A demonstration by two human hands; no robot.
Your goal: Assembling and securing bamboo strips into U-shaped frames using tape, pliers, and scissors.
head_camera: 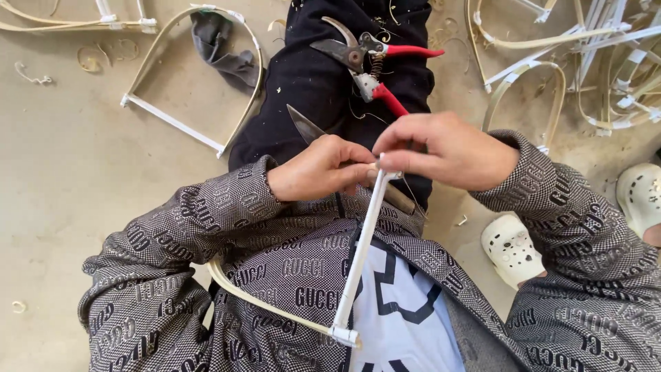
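Observation:
My left hand (320, 169) and my right hand (444, 151) meet at the top end of a white-wrapped straight bar (361, 255) of a bent cane frame. Both pinch that end, the right thumb and finger on the tip. The bar runs down to a taped corner (344, 336), where a pale curved cane strip (265, 300) sweeps off to the left under my sleeve. A knife blade (305, 127) pokes out just above my left hand, lying on the black cloth (310, 76) over my lap. Red-handled pruning shears (368, 62) rest further up on that cloth.
A finished bow-shaped cane frame (193, 76) and a grey rag (220, 45) lie on the concrete floor at the upper left. Several more frames and strips are piled at the upper right (592, 62). White clogs (513, 248) sit at the right. Shavings are scattered about.

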